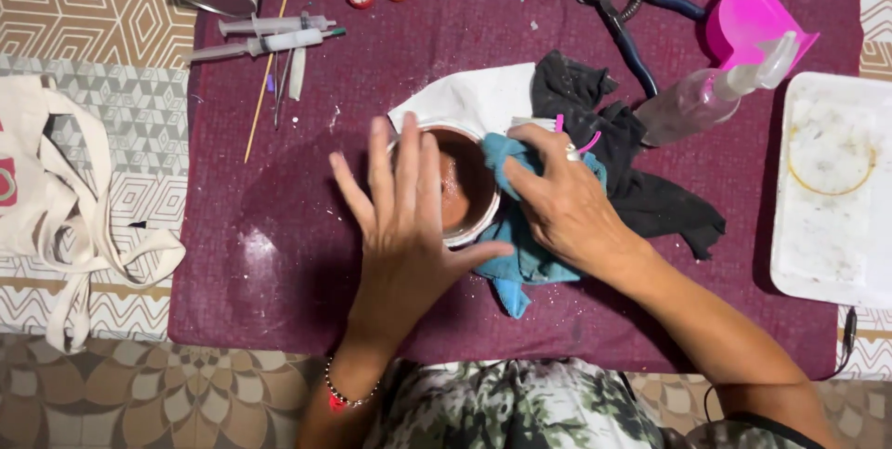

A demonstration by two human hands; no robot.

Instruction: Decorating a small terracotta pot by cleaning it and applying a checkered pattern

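Observation:
A small round bowl with a reddish-brown wet inside stands on a dark red mat. My left hand lies flat over the bowl's left side, fingers spread, thumb against its front rim. My right hand grips a teal cloth and presses it against the bowl's right rim. A ring sits on one finger of that hand. Under the bowl lie a white cloth and a black cloth.
Two syringes and a thin wooden stick lie at the back left, pliers and a clear spray bottle at the back right. A white tray sits at the right, a cloth bag at the left.

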